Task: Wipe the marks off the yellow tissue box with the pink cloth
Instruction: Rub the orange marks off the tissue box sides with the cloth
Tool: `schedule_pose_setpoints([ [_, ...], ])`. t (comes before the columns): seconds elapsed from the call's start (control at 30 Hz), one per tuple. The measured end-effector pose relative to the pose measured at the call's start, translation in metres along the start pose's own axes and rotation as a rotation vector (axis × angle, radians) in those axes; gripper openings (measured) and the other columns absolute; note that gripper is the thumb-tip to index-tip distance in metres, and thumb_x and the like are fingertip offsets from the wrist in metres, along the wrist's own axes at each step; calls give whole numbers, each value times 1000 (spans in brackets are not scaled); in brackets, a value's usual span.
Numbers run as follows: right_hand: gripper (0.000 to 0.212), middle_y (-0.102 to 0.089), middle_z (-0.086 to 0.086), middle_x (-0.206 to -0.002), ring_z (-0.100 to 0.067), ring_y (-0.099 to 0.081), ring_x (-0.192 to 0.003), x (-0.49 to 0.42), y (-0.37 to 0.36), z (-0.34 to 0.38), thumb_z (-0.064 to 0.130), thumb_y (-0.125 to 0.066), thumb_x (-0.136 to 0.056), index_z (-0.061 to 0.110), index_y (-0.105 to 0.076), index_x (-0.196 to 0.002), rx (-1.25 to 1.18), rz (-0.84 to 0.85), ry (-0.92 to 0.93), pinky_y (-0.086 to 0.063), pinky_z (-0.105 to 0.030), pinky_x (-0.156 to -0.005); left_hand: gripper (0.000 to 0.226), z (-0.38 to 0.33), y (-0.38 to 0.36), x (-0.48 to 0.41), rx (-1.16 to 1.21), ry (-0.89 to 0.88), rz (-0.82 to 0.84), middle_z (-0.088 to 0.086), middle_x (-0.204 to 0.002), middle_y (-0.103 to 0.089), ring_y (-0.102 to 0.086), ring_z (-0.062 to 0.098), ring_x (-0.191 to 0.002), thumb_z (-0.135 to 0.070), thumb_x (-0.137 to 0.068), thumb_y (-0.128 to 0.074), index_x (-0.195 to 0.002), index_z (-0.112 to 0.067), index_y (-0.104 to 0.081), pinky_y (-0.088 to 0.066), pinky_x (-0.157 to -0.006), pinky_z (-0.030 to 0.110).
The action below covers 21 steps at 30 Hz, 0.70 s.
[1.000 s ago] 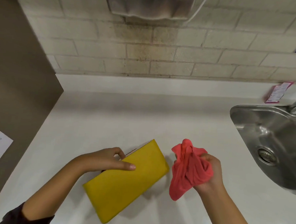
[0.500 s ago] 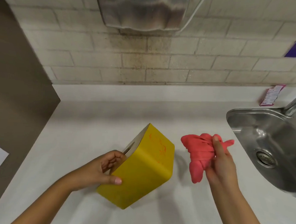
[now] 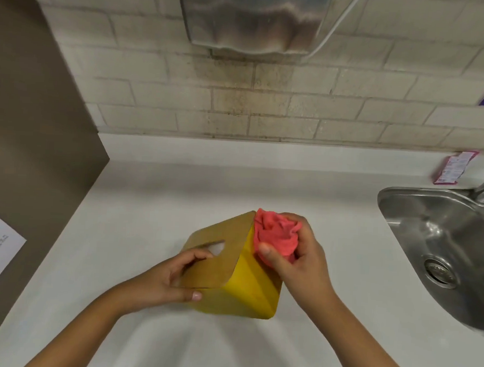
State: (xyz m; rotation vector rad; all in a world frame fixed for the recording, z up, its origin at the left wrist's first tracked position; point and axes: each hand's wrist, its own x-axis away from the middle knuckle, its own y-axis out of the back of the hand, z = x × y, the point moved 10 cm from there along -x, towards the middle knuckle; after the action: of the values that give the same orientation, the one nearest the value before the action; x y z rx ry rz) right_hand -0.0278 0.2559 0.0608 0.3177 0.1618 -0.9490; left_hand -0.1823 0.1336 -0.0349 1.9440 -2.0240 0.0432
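Yellow tissue box (image 3: 246,293) tilted up on the white counter (image 3: 150,206), about midway between its left edge and the steel sink (image 3: 439,244) at the right edge. Left hand (image 3: 171,280) clamped on the box's tan slotted face, fingers curled into the opening, thumb along the lower edge. Right hand (image 3: 301,259) closed around the bunched pink cloth (image 3: 274,235), pressing it against the box's upper right yellow side. Marks hidden under the cloth.

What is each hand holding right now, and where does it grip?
Left hand grips the yellow tissue box at its tan slotted top panel. Right hand clutches the bunched pink cloth against the box's upper side.
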Motion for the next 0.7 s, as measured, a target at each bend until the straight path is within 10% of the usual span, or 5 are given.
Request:
schedule_pose_setpoints([
  [0.13,68,-39,15,-148,3,-30,-138,18,-30,-38,33,-72,-75,44,-39,-134,-38,193,-71,-32,-25,-112,70,6,4,-3,-198,24,-157,-18,-130,-37,-38,-4,-122,-57,-51,-80,-112,-57,-44,-35,-99,17],
  [0.5,33,-60,15,-131,-6,-53,-125,3,-20,-48,34,-44,-93,26,-53,-123,-253,67,-121,-43,-12,-97,57,-2,14,-3,-78,-75,-268,-16,-101,-62,-57,1,-99,-37,-38,-88,-88,-43,-60,-45,-86,18],
  [0.7,31,-53,25,-135,5,-46,-128,0,-60,4,54,-54,-84,52,-51,-114,-42,241,44,-40,-18,-101,75,12,30,3,189,-116,-332,-15,-88,-67,-60,2,-86,-42,-29,-93,-89,-15,-58,-47,-71,12],
])
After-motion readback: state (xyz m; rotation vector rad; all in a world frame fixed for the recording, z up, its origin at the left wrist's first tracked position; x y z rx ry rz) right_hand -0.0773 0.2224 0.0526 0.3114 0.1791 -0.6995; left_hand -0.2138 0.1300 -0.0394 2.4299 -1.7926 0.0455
